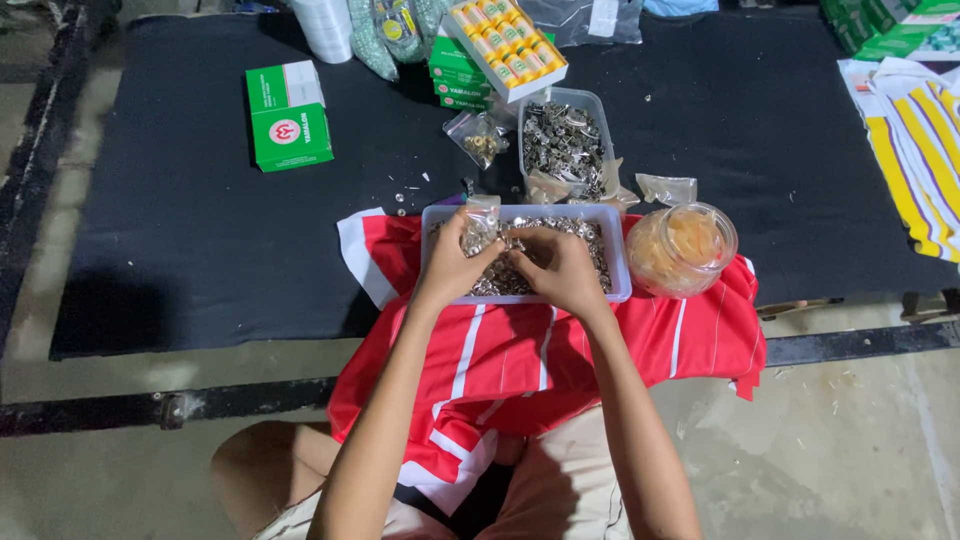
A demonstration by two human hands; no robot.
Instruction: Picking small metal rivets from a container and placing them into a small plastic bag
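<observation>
1. The left hand point(452, 268) pinches a small clear plastic bag point(481, 222) at the near-left corner of the white tray point(620, 262), bag mouth tilted up and away.
2. The right hand point(560, 268), fingers curled together over the small metal parts point(590, 240), sits just right of the bag, touching the heap; whether it grips any, I cannot tell.
3. The tray's long axis runs left to right on the red striped cloth point(500, 360), both hands equally near.
</observation>
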